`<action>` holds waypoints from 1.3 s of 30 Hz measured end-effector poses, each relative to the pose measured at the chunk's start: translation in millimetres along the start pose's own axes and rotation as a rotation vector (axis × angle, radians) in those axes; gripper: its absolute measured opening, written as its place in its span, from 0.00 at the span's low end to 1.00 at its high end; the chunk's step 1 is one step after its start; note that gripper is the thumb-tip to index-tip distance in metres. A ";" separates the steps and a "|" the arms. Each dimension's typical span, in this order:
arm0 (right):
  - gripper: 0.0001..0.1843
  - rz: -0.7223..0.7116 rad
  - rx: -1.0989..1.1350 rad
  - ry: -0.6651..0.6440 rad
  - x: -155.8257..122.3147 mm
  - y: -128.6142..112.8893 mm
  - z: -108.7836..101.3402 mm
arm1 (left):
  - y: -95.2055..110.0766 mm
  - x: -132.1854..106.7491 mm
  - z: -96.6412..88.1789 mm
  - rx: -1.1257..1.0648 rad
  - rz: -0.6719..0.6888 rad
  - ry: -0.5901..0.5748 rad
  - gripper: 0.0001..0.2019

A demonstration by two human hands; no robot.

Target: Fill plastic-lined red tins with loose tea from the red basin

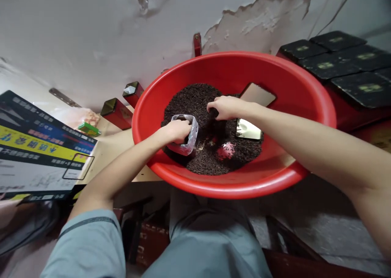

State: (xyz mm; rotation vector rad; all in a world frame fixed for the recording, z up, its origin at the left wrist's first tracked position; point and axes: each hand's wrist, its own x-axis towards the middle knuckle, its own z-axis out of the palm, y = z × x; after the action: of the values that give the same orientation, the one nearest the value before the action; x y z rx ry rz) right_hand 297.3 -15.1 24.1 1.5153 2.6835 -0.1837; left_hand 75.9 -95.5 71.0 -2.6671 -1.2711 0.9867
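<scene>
A wide red basin holds a heap of small, dark, dry pieces that look like loose tea leaves. My left hand grips the left rim of a clear plastic tub, which is tilted on the heap; its fingers reach inside. Over the heap's middle, my right hand has its fingers curled round a dark clump of the leaves. Below my right forearm lies a pale, flat scoop-like piece, dusted with leaves. A pink patch shows partly buried nearby.
A flat, silvery rectangular object leans inside the basin's back right. Dark red tins with black lids are grouped at the right. Two open tins stand left of the basin on a wooden surface, near a printed box. Behind is a peeling wall.
</scene>
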 end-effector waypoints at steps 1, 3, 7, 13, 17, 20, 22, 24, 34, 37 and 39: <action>0.28 -0.012 0.015 0.007 -0.3 -0.2 -1.6 | -4.3 -0.1 -0.3 -0.022 0.014 0.007 0.27; 0.27 -0.035 0.046 0.033 -0.2 0.6 -4.4 | -11.8 -3.8 -4.9 -0.073 0.046 0.014 0.28; 0.26 -0.045 0.084 0.080 5.3 6.2 -1.8 | -13.0 -18.5 -18.9 -0.176 0.072 -0.005 0.21; 0.22 -0.089 0.224 -0.011 25.7 24.3 22.6 | -7.6 -22.3 -23.1 -0.155 0.025 -0.083 0.17; 0.27 -0.108 0.218 -0.186 30.0 31.9 46.8 | -28.5 -14.8 -33.5 -0.302 0.055 -0.017 0.12; 0.60 0.083 0.233 -0.190 14.5 13.8 81.0 | -47.6 -9.7 -38.8 -0.521 -0.012 0.051 0.11; 0.73 0.318 0.237 -0.081 -1.0 -7.3 109.1 | -57.5 -5.7 -34.0 -0.656 -0.048 0.192 0.12; 0.71 0.344 0.229 0.015 -13.2 -26.3 133.5 | -65.1 -1.2 -22.8 -0.697 -0.077 0.392 0.13; 0.65 0.312 0.121 0.110 25.6 6.3 135.4 | -81.8 7.1 3.4 -0.739 -0.074 0.727 0.13; 0.56 0.287 0.118 0.111 33.6 12.1 133.3 | -80.8 4.6 0.7 -0.765 -0.056 0.746 0.14; 0.48 0.278 0.107 0.142 35.9 12.3 132.8 | -80.3 4.7 0.8 -0.779 -0.047 0.740 0.14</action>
State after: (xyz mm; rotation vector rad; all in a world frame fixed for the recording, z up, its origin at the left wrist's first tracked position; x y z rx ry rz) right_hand 287.8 4.4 -112.3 1.9829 2.5612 -0.2168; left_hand 22.2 -38.8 90.4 -2.9465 -1.6868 -0.6336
